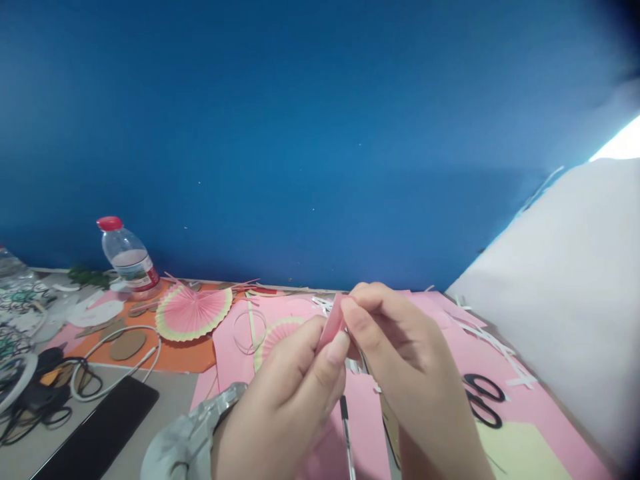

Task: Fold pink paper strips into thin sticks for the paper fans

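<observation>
With the pink paper piece (pixel 332 324) upright between both hands above the worktop, the left hand (pixel 295 387) pinching its lower part and the right hand (pixel 400 353) its top, light, even fingertip pressure should keep its edges aligned.

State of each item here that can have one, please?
Pink paper: pinched by left hand and right hand
Plastic bottle: capped
Pleated fan near bottle: spread open
Phone: screen dark
White cable: loosely looped
Scissors: lying down, blades hidden
Pen: lying, cap unclear
</observation>
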Demonstrator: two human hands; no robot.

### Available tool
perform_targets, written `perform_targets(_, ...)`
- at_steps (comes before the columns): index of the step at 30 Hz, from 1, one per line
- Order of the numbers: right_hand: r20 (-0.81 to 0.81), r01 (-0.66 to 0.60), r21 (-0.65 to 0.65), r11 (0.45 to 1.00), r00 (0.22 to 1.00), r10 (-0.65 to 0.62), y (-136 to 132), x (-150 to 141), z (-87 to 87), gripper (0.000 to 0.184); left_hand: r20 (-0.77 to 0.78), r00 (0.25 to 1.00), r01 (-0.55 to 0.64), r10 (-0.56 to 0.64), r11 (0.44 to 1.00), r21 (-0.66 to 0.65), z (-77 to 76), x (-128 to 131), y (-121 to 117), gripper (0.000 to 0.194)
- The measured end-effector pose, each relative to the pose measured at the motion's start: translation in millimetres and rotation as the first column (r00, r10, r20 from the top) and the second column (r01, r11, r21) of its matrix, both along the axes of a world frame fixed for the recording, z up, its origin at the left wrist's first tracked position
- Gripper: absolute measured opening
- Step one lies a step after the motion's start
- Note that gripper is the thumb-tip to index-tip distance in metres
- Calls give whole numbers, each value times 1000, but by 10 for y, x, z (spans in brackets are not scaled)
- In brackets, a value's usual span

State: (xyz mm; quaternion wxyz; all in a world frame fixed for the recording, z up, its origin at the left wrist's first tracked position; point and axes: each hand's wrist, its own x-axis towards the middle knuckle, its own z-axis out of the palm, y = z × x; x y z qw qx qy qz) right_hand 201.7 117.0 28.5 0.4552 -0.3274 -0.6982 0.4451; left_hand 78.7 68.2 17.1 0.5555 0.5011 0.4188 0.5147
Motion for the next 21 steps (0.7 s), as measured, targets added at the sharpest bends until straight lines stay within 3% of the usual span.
perform_targets(6,8,113,104,988,993,-115,-57,-38,-34,24,114,992,51,-51,999,1,-19,25,29,34)
perform_targets(11,-1,81,46,996,997,-81,-13,-54,-39,24,178,978,111,-107,994,-16,-62,23,41,34)
perform_targets(21,-46,49,-20,999,998,-50,-32,-45,35,28,-12,1000,-8,8,1000,-19,16,-23,3,35)
